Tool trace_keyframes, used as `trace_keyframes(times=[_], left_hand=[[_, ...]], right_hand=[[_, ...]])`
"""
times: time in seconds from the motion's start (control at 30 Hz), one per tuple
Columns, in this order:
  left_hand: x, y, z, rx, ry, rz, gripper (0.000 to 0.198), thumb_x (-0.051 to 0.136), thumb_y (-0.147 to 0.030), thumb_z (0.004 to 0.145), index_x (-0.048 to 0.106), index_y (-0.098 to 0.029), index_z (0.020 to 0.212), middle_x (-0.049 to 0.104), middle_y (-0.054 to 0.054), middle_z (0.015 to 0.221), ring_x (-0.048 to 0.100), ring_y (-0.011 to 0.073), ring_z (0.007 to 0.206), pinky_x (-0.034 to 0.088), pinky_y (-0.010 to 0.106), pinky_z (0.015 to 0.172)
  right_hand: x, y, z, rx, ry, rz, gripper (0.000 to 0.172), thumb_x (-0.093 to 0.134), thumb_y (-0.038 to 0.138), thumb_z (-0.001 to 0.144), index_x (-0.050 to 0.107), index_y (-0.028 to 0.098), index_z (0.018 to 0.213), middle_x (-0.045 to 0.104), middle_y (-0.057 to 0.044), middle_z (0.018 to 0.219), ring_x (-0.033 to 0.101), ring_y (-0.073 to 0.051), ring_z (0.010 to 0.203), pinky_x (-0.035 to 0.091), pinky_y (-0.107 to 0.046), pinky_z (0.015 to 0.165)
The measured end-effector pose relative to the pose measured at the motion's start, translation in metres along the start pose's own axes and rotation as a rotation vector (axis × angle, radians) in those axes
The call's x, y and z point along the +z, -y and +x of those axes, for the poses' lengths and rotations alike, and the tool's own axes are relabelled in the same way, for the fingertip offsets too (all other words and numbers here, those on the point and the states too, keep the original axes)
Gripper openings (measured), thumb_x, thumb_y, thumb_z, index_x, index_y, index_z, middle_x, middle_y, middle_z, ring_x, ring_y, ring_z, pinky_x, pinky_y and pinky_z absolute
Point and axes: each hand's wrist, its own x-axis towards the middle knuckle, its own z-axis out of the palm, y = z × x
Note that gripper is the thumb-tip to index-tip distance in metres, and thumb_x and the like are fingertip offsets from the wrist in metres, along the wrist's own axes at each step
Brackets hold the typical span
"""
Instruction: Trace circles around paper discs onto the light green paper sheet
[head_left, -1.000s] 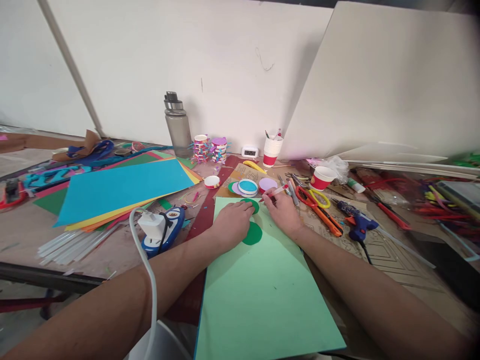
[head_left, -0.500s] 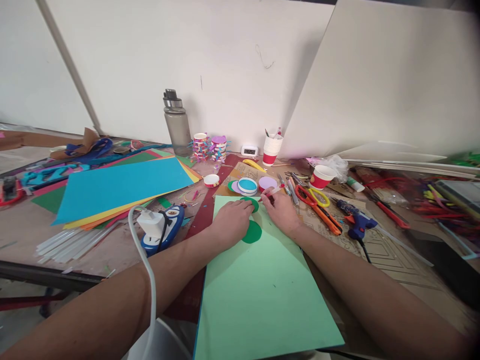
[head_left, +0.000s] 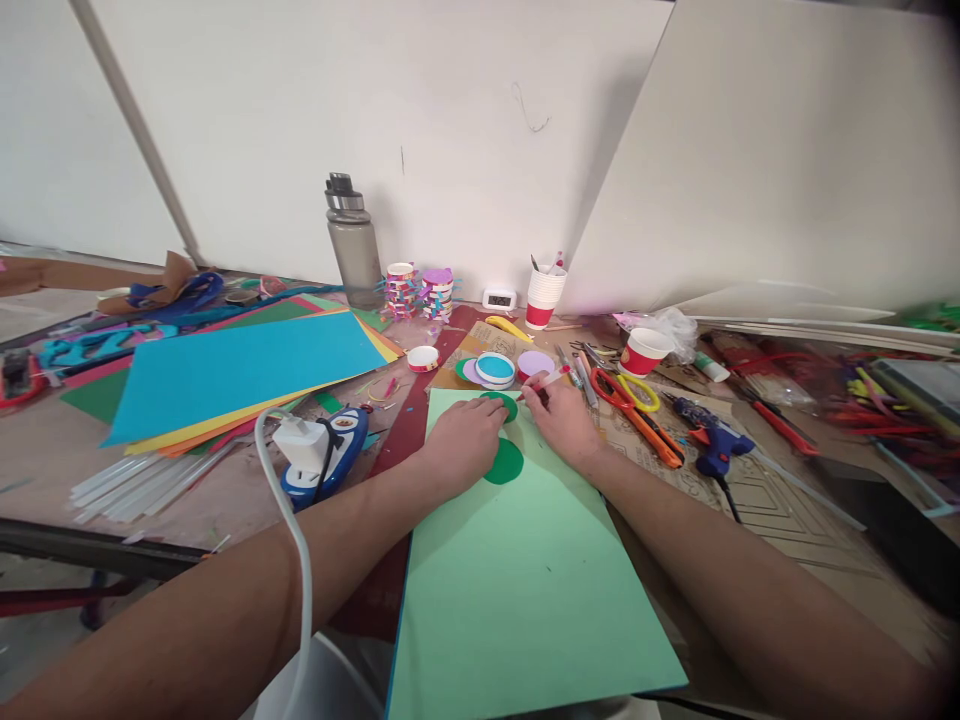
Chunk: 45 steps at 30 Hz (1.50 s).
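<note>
A light green paper sheet (head_left: pixel 532 590) lies in front of me, with a blue edge showing along its left side. My left hand (head_left: pixel 465 445) rests flat near the sheet's top, its fingertips on a dark green circle (head_left: pixel 510 408). Just below those fingers is a larger dark green circle (head_left: pixel 504 463); whether either is a paper disc or a hole I cannot tell. Pinched in my right hand (head_left: pixel 562 415) is a red-and-white pen (head_left: pixel 555 377), its tip at the right edge of the upper circle.
Beyond the sheet sit paper cup pieces with a blue disc (head_left: pixel 495 369) and a lilac disc (head_left: pixel 536 363). To the right lie orange scissors (head_left: pixel 649 430) and a glue gun (head_left: pixel 716 440). Coloured paper (head_left: pixel 247 375), a power strip (head_left: pixel 330 455) and a bottle (head_left: pixel 352 245) are left.
Both hands stay almost in place. The pen tip is still at the upper circle's right edge, and the view has shifted very slightly.
</note>
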Motion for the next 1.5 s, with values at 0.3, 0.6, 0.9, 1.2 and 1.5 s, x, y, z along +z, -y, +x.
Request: trace_keyframes(times=[0.3,0.6,0.9,1.2,1.5], left_hand=[[0.002,0.001,0.001,0.015,0.005,0.01,0.046,0.041,-0.009,0.091,0.056,-0.011,0.134,0.056,0.013,0.142,0.052,0.0252,0.133,0.042,0.041,0.111],[-0.001,0.001,-0.001,0.006,-0.009,-0.012,0.045,0.043,-0.009,0.09,0.059,-0.015,0.131,0.059,0.011,0.14,0.054,0.0241,0.131,0.042,0.039,0.109],[-0.006,0.009,0.003,-0.009,0.0,-0.099,0.051,0.045,-0.005,0.083,0.063,-0.017,0.13,0.062,0.007,0.137,0.057,0.0231,0.128,0.043,0.037,0.109],[-0.011,0.011,0.0,0.076,0.022,-0.047,0.048,0.045,-0.006,0.087,0.061,-0.018,0.13,0.059,0.01,0.141,0.057,0.0241,0.128,0.045,0.04,0.104],[-0.012,-0.005,-0.01,0.081,0.045,0.117,0.037,0.043,-0.013,0.095,0.058,-0.013,0.129,0.06,0.014,0.135,0.054,0.0249,0.125,0.044,0.039,0.099]], right_hand=[[0.001,-0.001,0.0,-0.011,-0.007,0.0,0.022,0.046,0.03,0.092,0.063,0.019,0.086,0.071,-0.008,0.081,0.064,-0.019,0.073,0.049,-0.031,0.077],[0.001,-0.001,0.0,-0.01,-0.004,0.008,0.021,0.046,0.03,0.092,0.062,0.019,0.087,0.071,-0.008,0.082,0.065,-0.02,0.077,0.049,-0.031,0.078],[0.001,-0.002,0.0,-0.027,-0.003,0.008,0.02,0.046,0.029,0.092,0.062,0.018,0.085,0.071,-0.008,0.082,0.066,-0.021,0.082,0.049,-0.032,0.082],[0.001,-0.003,-0.002,-0.014,-0.037,0.004,0.023,0.045,0.032,0.093,0.063,0.019,0.09,0.072,-0.009,0.087,0.066,-0.021,0.078,0.048,-0.032,0.077],[-0.003,0.003,-0.009,-0.186,-0.008,0.187,0.03,0.042,0.041,0.097,0.066,0.023,0.093,0.073,-0.008,0.101,0.067,-0.023,0.094,0.05,-0.038,0.091]])
